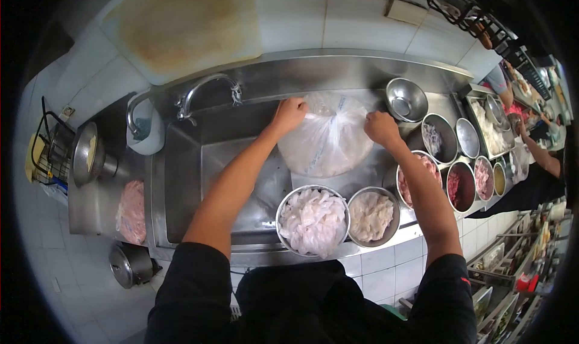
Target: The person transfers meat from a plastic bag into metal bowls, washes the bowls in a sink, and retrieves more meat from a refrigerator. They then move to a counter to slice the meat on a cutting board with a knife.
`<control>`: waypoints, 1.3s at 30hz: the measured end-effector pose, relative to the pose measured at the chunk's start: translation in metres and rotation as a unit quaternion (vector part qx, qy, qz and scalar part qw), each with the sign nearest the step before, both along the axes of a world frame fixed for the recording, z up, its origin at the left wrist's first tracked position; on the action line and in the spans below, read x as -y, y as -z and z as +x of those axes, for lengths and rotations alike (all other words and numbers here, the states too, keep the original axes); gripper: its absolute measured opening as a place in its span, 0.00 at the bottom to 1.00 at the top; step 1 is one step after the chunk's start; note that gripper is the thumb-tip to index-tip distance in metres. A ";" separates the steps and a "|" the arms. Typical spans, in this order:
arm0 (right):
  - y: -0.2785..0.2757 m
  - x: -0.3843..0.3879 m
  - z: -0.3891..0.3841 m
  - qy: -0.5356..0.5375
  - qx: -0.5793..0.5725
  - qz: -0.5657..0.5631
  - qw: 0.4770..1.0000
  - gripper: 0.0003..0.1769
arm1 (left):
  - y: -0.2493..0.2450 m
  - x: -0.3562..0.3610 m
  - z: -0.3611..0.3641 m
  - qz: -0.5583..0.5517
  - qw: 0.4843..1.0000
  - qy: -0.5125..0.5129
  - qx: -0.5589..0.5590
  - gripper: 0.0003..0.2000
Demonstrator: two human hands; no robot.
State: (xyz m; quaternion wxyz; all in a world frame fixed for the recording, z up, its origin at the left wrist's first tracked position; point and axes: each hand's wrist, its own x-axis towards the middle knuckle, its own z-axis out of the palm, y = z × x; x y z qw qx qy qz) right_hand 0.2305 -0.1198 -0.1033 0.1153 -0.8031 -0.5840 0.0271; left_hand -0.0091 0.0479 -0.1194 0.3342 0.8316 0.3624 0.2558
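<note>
A large clear plastic bag (329, 142) full of pale stuff rests on the steel counter beside the sink (187, 181). My left hand (289, 113) grips the bag's top left edge. My right hand (381, 129) holds its upper right edge. Just in front of the bag stand two steel bowls: one (312, 220) heaped with white pieces, the other (371, 216) holding paler pieces.
A curved tap (205, 91) rises behind the sink. An empty steel bowl (406, 100) and several bowls of raw meat (461, 184) line the counter to the right. Another person (531, 163) works at the far right. A cutting board (181, 27) leans on the wall.
</note>
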 end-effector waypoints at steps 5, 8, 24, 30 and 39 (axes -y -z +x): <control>0.037 0.010 0.024 -0.037 0.000 -0.001 0.999 0.13 | 0.011 0.008 -0.018 0.028 1.000 -0.007 -0.005 0.12; 0.034 0.013 0.026 -0.030 -0.005 0.034 0.999 0.13 | 0.009 0.001 -0.025 0.054 0.998 -0.006 -0.021 0.12; -0.132 -0.020 -0.066 0.009 -0.420 0.045 0.906 0.12 | -0.047 0.035 0.021 -0.146 0.981 0.124 -0.033 0.18; -0.142 -0.034 -0.070 -0.071 -0.306 0.062 0.947 0.11 | -0.059 0.056 0.072 -0.090 0.995 0.002 0.047 0.16; -0.119 -0.026 -0.027 0.098 -0.644 0.080 0.755 0.06 | -0.070 0.044 0.087 0.284 0.952 0.012 -0.109 0.10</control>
